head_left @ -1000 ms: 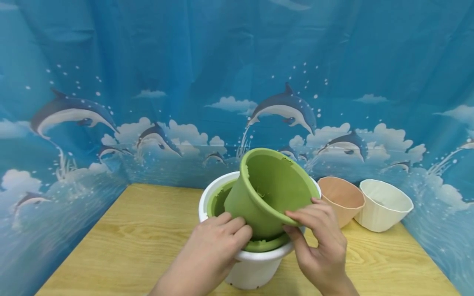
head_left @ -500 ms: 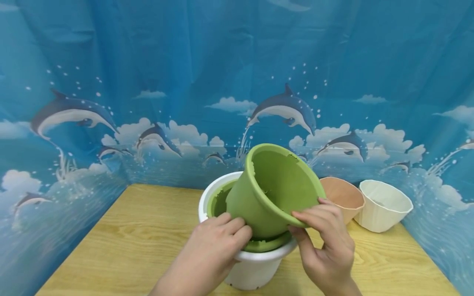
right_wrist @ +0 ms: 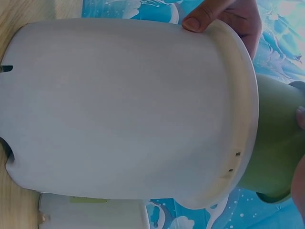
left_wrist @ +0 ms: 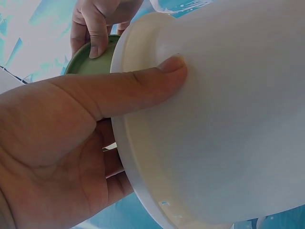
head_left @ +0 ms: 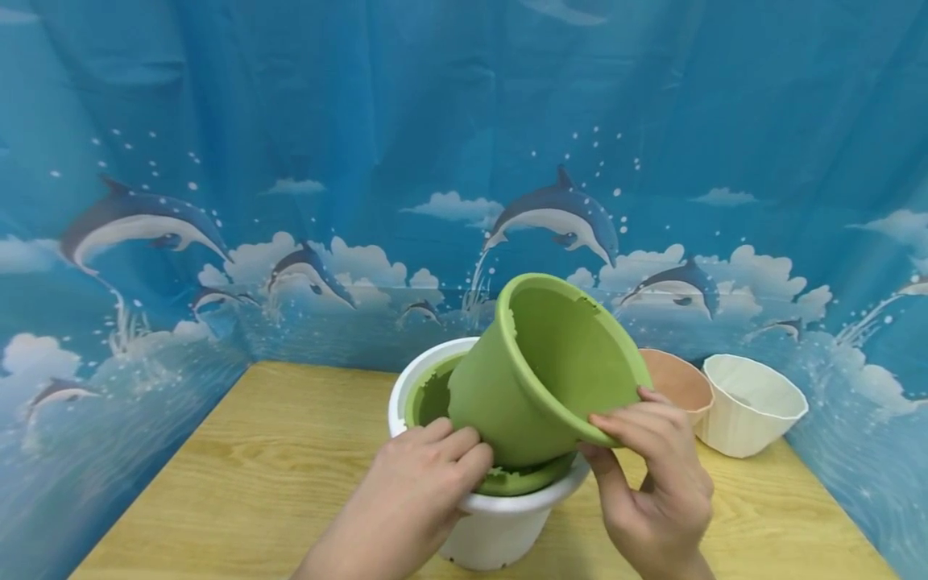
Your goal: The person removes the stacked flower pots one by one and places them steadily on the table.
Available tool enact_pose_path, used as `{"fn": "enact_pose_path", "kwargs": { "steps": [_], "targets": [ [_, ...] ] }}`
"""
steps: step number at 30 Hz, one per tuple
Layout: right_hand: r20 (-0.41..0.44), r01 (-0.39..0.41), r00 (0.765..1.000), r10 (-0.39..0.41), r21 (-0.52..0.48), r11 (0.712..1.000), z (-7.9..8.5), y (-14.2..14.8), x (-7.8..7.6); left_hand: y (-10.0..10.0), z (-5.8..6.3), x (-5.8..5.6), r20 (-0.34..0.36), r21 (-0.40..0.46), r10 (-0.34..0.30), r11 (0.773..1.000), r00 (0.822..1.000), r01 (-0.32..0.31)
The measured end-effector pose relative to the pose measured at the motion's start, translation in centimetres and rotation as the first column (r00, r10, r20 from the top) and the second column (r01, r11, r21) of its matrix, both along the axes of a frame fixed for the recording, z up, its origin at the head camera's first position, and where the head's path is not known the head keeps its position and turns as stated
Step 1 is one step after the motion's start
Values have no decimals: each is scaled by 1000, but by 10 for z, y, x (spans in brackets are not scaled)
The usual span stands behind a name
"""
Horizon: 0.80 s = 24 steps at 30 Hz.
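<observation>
Backdrop (head_left: 406, 121): blue, dolphin-printed sheeting, rising beyond the left hand (head_left: 431, 479) and the right hand (head_left: 665, 479).
Table (head_left: 275, 451): wood-grained, below the hands and spreading to the left of the left hand.
Left hand: pinching the rim of the white pot (head_left: 496, 536) — thumb on the outer wall, fingers over the edge.
White pot: upright on the table, just right of the left hand.
Lower green pot (head_left: 515, 482): inside the white pot, past the left hand's knuckles.
Upper green pot (head_left: 493, 395): tilted between the hands, mouth toward the right hand.
Right hand: pinching the upper green pot's rim — thumb underneath.
Peach pot (head_left: 677, 383): behind the right hand, partly hidden.
Cream pot (head_left: 754, 419): beyond the right hand, to its right.
</observation>
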State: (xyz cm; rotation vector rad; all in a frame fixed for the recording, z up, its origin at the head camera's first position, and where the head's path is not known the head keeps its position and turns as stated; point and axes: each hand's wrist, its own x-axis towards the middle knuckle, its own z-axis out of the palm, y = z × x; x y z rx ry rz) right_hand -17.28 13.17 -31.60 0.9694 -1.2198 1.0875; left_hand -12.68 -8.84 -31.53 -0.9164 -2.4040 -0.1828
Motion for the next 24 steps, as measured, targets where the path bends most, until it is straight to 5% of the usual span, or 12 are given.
{"fn": "enact_pose_path", "kwargs": {
  "steps": [24],
  "targets": [
    [-27,-91,996,87,-171,981,7,5,1,1,-2,2,-27,13,8,1000,1000,-7]
  ]
}}
